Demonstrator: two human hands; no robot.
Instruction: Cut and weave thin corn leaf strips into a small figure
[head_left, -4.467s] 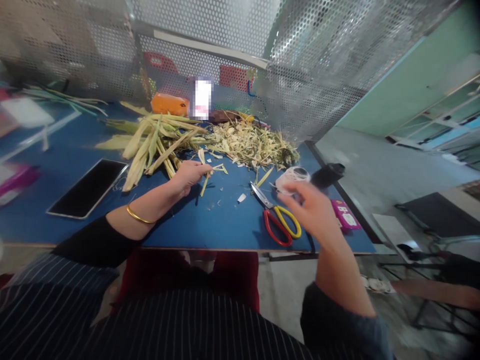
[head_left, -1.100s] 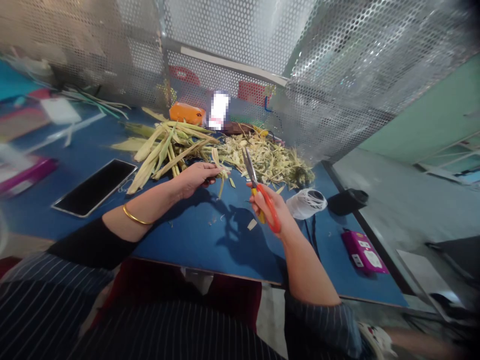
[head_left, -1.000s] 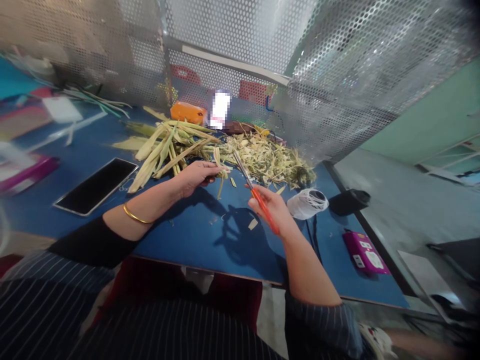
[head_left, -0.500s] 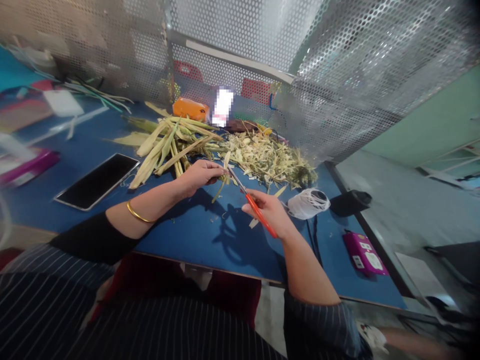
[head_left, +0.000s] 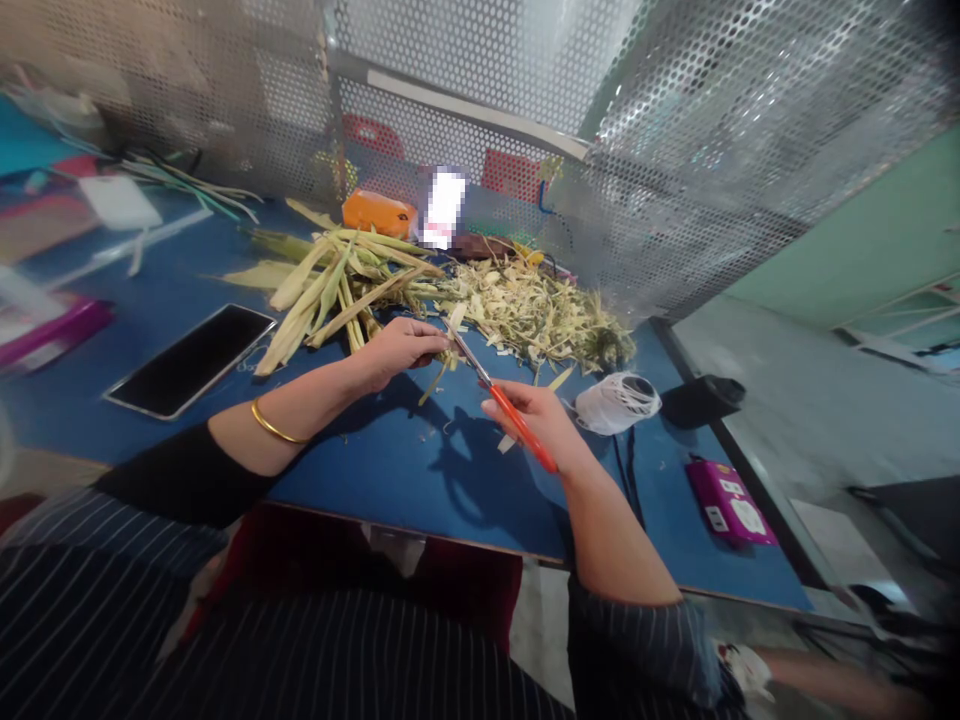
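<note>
Between its thumb and fingers my left hand [head_left: 401, 350] pinches a pale strip of dried husk [head_left: 457, 318]. My right hand [head_left: 544, 420] grips red-handled scissors [head_left: 517, 420], whose metal blades reach to the husk at my left fingertips. Whether the blades are parted is too small to tell. Beyond my left hand lies a bundle of long, pale green and yellow dried husks [head_left: 322, 290]. A heap of small cut husk pieces [head_left: 532, 305] spreads to its right, past the scissors.
A phone [head_left: 191, 362] lies left of my left arm. Right of my right hand are a white cord spool [head_left: 619, 402], a black spool [head_left: 703, 402] and a purple packet [head_left: 729, 502]. An orange packet [head_left: 379, 214] stands before the perforated metal screen [head_left: 465, 120]. The table [head_left: 375, 470] is blue.
The scissor blades have shifted slightly left and up, closer to my left fingertips. The husk strip in my left hand is tilted a little more to the right. The view has moved slightly.
</note>
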